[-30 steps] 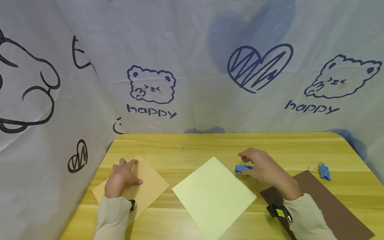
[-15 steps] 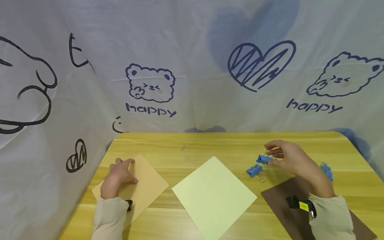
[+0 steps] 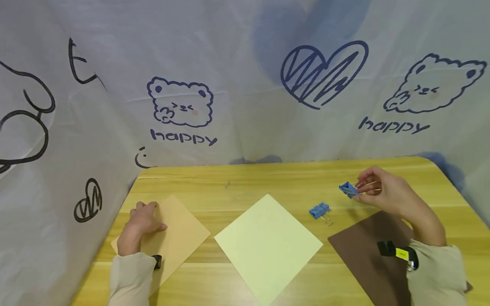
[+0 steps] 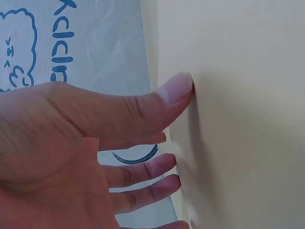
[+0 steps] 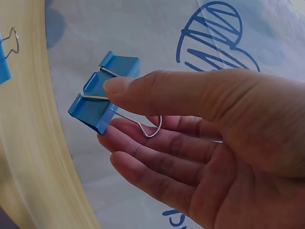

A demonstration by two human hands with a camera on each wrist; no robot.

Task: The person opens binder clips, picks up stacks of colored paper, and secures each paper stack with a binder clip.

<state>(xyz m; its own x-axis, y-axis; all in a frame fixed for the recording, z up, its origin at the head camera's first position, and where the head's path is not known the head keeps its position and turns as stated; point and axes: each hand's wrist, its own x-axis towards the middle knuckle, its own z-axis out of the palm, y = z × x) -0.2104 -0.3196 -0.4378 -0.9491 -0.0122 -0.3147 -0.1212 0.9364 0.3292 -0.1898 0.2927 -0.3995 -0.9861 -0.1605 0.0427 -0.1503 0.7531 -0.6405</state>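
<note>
My right hand (image 3: 386, 189) pinches a blue binder clip (image 3: 347, 190) between thumb and fingers, raised over the table's far right part. In the right wrist view the thumb lies over one wire handle of the binder clip (image 5: 102, 90), and the other handle sticks out toward the palm. Another blue binder clip (image 3: 319, 210) lies on the table, between the yellow paper and the right hand. My left hand (image 3: 143, 223) rests on a light orange sheet of paper (image 3: 183, 231). Its thumb and fingertips touch the paper (image 4: 248, 119) in the left wrist view, with the fingers loosely spread.
A pale yellow square sheet (image 3: 268, 246) lies in the middle of the wooden table (image 3: 214, 182). To its right a dark brown sheet (image 3: 363, 250) is partly covered by my right forearm. A white cloth (image 3: 245, 85) with drawings hangs behind the table and along the left side.
My right hand has lifted one binder clip away from beside the other and moved it right and farther back. The left hand has stayed on the orange paper. The view has shifted slightly.
</note>
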